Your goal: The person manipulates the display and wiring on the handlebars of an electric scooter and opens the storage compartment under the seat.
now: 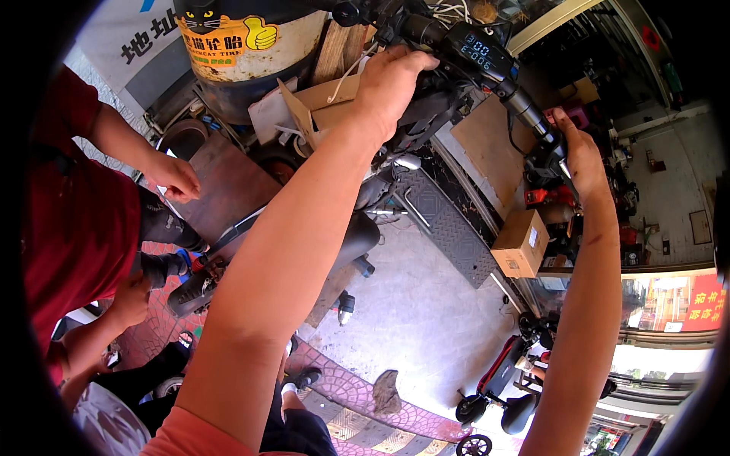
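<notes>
From where I stand, I see a black handlebar [525, 106] of a two-wheeled vehicle at the upper middle of the view. Its long axis goes slanting, from the upper left down to the right. The lit display [480, 57] sits at its middle, with its face turned up toward the person. The right hand [584, 156] is curled around the right end, near the brake lever [564, 169], with one finger lying forward along the bar. The left hand [391, 83] is partly bent just beside the left part; its fingertips are hidden, so I cannot tell how firmly it holds.

Below the left hand stands an open cardboard box [327, 99], its flaps spread; what is inside I cannot make out. Behind it is a big drum [255, 76] with yellow stickers, and its contents are out of sight. Under the right part of the handlebar, a smaller carton [521, 243] has its flaps closed. On the left, a co-worker in a dark red shirt [80, 205] keeps one hand [179, 178] loosely bent.
</notes>
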`<state>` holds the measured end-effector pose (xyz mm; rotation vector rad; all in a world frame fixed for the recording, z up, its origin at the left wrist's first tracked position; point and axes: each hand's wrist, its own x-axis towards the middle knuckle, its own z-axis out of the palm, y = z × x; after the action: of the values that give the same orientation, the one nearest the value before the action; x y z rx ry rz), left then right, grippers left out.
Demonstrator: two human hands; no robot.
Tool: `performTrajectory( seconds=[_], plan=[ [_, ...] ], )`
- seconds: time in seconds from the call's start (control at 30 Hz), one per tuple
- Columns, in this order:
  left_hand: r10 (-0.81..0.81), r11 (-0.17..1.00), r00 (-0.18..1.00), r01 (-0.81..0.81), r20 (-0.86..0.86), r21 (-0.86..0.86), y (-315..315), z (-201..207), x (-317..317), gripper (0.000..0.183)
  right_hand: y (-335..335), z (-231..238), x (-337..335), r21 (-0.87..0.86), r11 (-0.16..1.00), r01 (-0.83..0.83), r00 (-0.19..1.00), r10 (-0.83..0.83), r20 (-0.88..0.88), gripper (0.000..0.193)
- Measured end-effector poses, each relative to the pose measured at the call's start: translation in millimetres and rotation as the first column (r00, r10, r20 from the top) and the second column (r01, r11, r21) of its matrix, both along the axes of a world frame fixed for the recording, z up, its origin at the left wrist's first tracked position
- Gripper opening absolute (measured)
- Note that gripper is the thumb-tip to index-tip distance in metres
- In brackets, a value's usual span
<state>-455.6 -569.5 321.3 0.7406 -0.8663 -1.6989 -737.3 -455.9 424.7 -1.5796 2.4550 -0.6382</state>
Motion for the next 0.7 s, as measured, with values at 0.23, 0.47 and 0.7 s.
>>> performTrajectory(
  seconds=[0.23,0.47,0.7],
  plan=[
    [-0.161,0.971,0.978,0.134,-0.129,-0.199,-22.3,-53.2,4.6,0.011,-0.9,4.7,2.3,0.115,0.993,0.014,0.996,-0.004,-0.086,0.056],
    [-0.239,0.953,0.962,0.259,0.131,-0.158,-21.0,-26.9,26.3,0.017,4.8,10.6,23.1,0.09,0.995,0.034,0.989,-0.021,-0.144,0.061],
    [0.175,0.789,0.817,0.217,0.549,-0.574,-21.8,-18.6,26.7,0.013,3.5,8.3,13.9,0.087,0.994,0.068,0.994,-0.06,-0.093,0.072]
  ],
)
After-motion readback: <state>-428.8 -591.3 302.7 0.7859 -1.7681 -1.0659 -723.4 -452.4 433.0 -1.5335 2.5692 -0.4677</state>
